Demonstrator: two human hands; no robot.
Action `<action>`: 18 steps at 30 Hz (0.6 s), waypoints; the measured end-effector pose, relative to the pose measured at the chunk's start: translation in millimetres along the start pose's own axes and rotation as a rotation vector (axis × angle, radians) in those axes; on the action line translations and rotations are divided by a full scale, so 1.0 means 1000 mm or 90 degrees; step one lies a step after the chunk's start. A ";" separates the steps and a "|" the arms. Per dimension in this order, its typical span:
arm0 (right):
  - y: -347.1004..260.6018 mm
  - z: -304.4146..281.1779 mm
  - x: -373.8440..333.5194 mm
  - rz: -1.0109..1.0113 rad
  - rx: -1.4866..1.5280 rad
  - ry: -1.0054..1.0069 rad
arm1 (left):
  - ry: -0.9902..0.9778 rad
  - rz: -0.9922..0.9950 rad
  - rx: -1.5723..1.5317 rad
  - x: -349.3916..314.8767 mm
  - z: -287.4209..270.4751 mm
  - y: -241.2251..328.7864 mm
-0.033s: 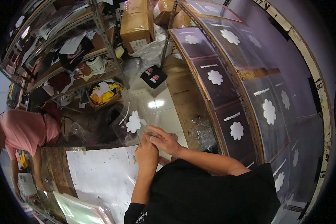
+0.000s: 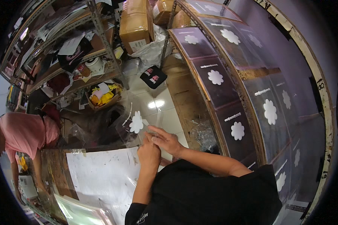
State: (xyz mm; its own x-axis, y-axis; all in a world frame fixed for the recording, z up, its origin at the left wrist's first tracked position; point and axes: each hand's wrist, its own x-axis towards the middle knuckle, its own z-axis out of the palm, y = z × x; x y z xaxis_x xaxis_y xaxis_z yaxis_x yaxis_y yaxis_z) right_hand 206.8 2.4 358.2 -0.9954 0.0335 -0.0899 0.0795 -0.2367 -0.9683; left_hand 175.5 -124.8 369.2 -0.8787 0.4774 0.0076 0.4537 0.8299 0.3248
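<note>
A clear plastic film sheet with a white flower shape (image 2: 136,122) and a thin white strip printed on it hangs in front of me, beyond the table edge. Its transparent outline is hard to follow against the floor. My left hand (image 2: 149,153) is closed at the sheet's near edge, fingers pinched together. Meeting it there, my right hand (image 2: 167,143) has its thumb and fingers closing over the same edge, the index finger reaching left. The exact grip between the fingertips is partly hidden.
White paper (image 2: 105,174) covers part of the wooden table, with a stack of clear sheets (image 2: 82,210) at its near left. Similar flower-printed films (image 2: 227,84) line the rack on the right. A person in a pink shirt (image 2: 28,131) bends at left. Cardboard boxes (image 2: 136,28) stand behind.
The film with the white flower has shifted slightly to the right, and my left hand has moved a little with it. The surroundings look almost the same.
</note>
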 end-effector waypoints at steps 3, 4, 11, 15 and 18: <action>0.004 -0.023 0.004 0.011 -0.038 0.013 | -0.021 0.017 -0.089 0.027 0.002 0.020; 0.006 -0.028 0.004 0.014 -0.030 0.026 | -0.041 0.017 -0.097 0.032 0.004 0.024; 0.022 -0.048 0.028 0.040 -0.067 0.157 | -0.110 0.065 -0.031 0.063 0.041 0.023; 0.027 -0.084 0.060 0.060 -0.146 0.206 | -0.160 0.037 -0.074 0.085 0.023 0.046; -0.006 -0.127 0.089 0.083 -0.275 0.203 | -0.176 0.106 -0.115 0.089 0.016 0.051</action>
State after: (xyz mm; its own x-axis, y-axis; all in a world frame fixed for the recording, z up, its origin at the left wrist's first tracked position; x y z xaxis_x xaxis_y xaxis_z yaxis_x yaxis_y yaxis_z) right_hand 124.7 130.6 326.6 -0.9154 0.3390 -0.2171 0.2831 0.1587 -0.9459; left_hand 122.9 -35.9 371.4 -0.7106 0.6818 -0.1739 0.5312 0.6819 0.5027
